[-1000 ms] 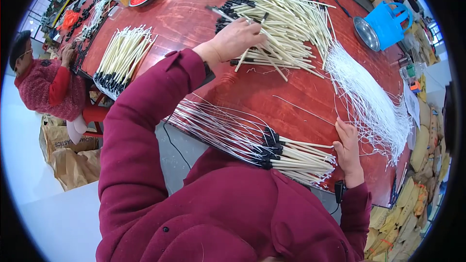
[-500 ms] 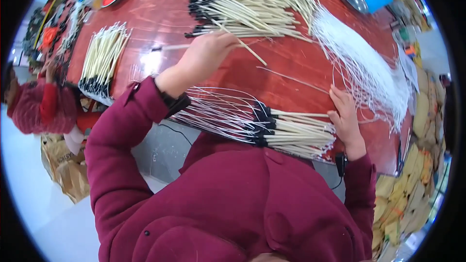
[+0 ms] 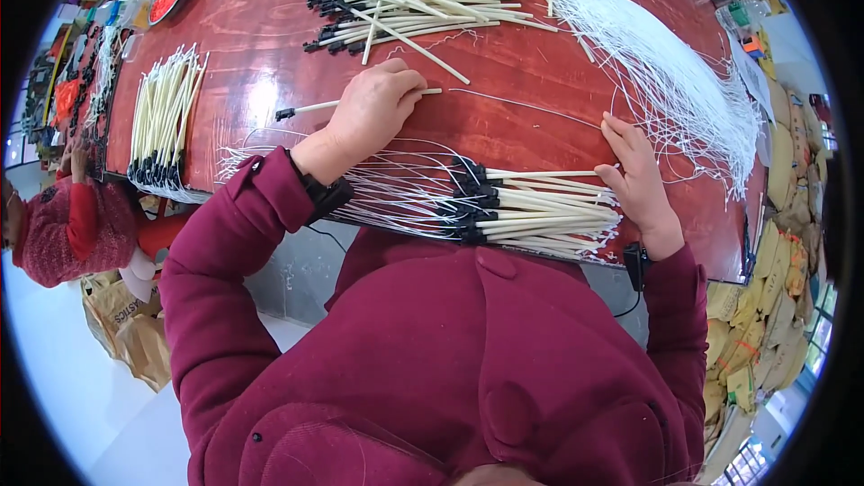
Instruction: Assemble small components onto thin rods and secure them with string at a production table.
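- Fingers of my left hand (image 3: pixel 373 112) pinch one cream stick (image 3: pixel 360 103) lying on the bench (image 3: pixel 522 63).
- My right hand (image 3: pixel 639 175) rests open against the stick bundle (image 3: pixel 540 211).
- I judge the stick light, stiff and smooth; I'd grip it mid-shaft, clear of its thin wire.

A dark-red, long-sleeved fleece top (image 3: pixel 468 351); a black band just behind each bare hand, left hand (image 3: pixel 373 117) and right hand (image 3: pixel 639 180).
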Tool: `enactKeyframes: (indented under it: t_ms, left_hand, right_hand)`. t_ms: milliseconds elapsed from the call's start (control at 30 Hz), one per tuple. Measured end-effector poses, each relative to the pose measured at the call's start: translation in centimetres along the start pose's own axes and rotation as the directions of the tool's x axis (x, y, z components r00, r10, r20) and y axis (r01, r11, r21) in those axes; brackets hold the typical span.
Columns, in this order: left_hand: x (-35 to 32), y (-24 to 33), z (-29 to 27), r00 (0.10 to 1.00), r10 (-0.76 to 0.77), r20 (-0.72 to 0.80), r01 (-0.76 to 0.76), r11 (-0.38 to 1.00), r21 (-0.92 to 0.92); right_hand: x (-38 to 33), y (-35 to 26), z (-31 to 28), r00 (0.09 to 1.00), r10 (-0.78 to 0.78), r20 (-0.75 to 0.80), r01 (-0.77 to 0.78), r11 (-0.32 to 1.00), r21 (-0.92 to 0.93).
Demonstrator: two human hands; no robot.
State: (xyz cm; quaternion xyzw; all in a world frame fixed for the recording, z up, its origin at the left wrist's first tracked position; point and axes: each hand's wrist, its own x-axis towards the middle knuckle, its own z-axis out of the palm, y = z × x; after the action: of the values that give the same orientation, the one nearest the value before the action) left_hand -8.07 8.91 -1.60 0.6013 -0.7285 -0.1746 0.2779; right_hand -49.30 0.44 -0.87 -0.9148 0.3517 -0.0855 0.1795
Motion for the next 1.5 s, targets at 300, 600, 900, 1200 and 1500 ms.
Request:
enactKeyframes:
  t_ms: [300,600,900,1200,1500]
  left_hand:
    - [0.5,0.2,0.5,1.0,0.004,-0.007,-0.004,1.0,0.01]
    - [0.8,0.5,0.7,1.0,-0.003,0.0,0.003,0.999,0.045]
    - [2.2,1.5,2.4,0.99,0.142,0.023,-0.143,0.982,0.119]
    - [8.6,9.9,8.6,0.88,0.302,0.366,-0.382,0.908,0.17]
    - [8.0,4.8,0.7,0.963,0.246,-0.111,-0.261,0.953,-0.15]
  right_hand:
    - [0.4,-0.5,0.0,0.999,-0.02,-0.032,0.017,0.995,-0.102]
    - [0.6,-1.2,-0.5,0.998,0.059,0.038,-0.055,0.995,-0.088]
    - [0.8,-1.5,-1.2,0.997,0.032,0.07,-0.021,0.987,-0.158]
    - [3.1,-5.1,0.8,0.974,-0.08,0.213,0.132,0.961,-0.242]
    - [1.8,-2.6,0.0,0.993,-0.098,-0.07,0.086,0.985,-0.152]
